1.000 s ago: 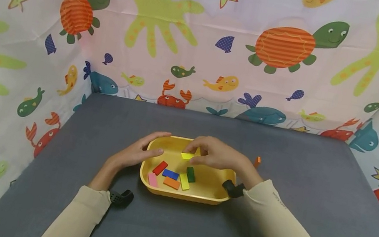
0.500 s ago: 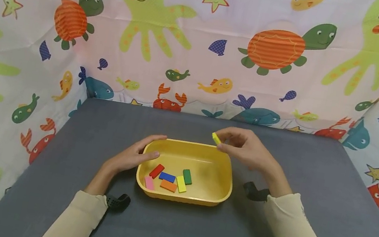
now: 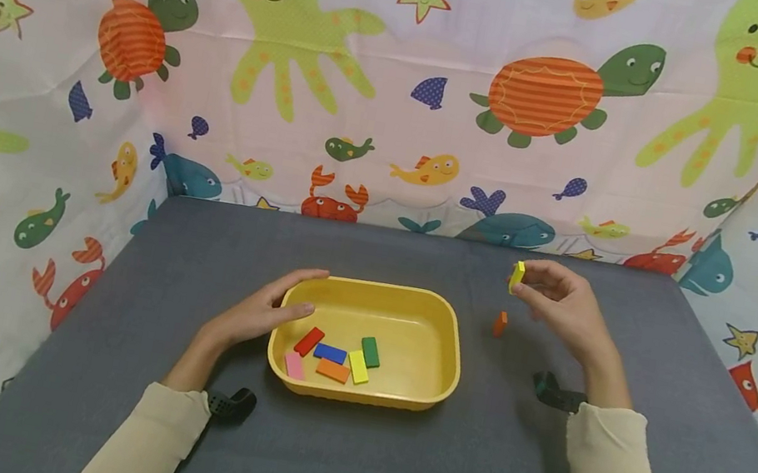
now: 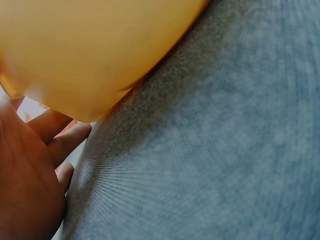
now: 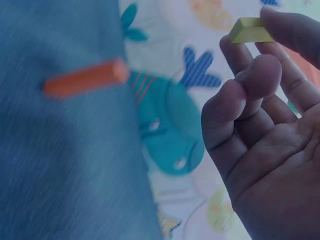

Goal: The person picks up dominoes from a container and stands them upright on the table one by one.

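Between thumb and fingertips, my right hand (image 3: 565,303) pinches a yellow block (image 3: 517,278) above the table, right of the tub. The right wrist view shows the yellow block (image 5: 250,31) at the fingertips. Below it an orange block (image 3: 500,324) stands on end on the table. My left hand (image 3: 271,306) rests on the left rim of a yellow plastic tub (image 3: 396,398), its thumb over the edge and fingers along the outside. In the tub lie a red block (image 3: 310,342), a blue one, an orange one, a pink one, a second yellow one and a green block (image 3: 370,352).
A dark grey cloth (image 3: 338,466) covers the table. Behind it and at both sides hangs a white curtain (image 3: 387,103) printed with sea animals. Dark wrist-worn devices (image 3: 557,392) show at both cuffs.
My right hand has lifted the yellow block out of the tub and carried it right, over beside the standing orange block. The left hand stays on the tub's rim.
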A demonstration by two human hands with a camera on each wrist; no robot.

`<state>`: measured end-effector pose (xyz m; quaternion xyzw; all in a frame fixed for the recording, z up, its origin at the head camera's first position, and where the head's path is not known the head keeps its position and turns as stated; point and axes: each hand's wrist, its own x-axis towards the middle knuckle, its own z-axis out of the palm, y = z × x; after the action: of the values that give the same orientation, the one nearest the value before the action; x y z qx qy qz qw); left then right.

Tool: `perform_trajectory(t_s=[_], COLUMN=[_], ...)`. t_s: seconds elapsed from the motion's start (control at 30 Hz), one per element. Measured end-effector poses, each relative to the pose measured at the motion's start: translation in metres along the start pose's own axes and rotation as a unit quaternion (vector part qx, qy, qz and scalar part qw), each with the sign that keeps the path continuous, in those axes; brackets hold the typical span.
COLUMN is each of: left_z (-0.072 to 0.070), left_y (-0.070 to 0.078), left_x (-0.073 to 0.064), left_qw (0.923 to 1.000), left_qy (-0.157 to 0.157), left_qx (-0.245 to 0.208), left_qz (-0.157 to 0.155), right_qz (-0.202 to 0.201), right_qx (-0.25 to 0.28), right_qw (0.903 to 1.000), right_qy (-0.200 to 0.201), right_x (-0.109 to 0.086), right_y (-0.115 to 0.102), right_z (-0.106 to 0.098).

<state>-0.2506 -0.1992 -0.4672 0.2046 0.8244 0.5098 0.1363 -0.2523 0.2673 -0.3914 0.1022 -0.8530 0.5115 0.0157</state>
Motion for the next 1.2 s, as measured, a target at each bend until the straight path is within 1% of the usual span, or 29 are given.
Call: perform_trajectory(t_s=[0.2,0.3,0.43,0.6,0.73,1.2], left_z=[0.001,0.000,-0.002,-0.001,-0.001,0.001], left_y=[-0.001,0.000,0.000,0.001,0.001,0.001], left_x=[0.002,0.000,-0.003,-0.003,-0.003,-0.001], left_qw=[1.0000,1.0000,1.0000,1.0000,1.0000,1.0000], left_qy=[-0.001,-0.001,0.000,0.003,0.005,0.001], left_qx=[-0.002,-0.004,-0.003,0.001,0.002,0.001], left_qz=[0.002,0.001,0.003,-0.003,-0.003,-0.005], right_qz=[0.041,0.059,0.070,0.072,0.073,0.082], right_qx=[-0.033,-0.042,-0.046,-0.065,-0.064,-0.071], right_qw=[0.9986,0.9973,0.9963,0.9934,0.9917,0.9907], right_qy=[-0.002,-0.008,-0.022,-0.061,-0.084,-0.082], right_x=[-0.008,-0.010,-0.010,-0.008,-0.008,-0.009], right_y=[0.032,0.046,0.058,0.062,0.062,0.066], right_z=[-0.009,-0.008,-0.004,-0.003,-0.002,0.003])
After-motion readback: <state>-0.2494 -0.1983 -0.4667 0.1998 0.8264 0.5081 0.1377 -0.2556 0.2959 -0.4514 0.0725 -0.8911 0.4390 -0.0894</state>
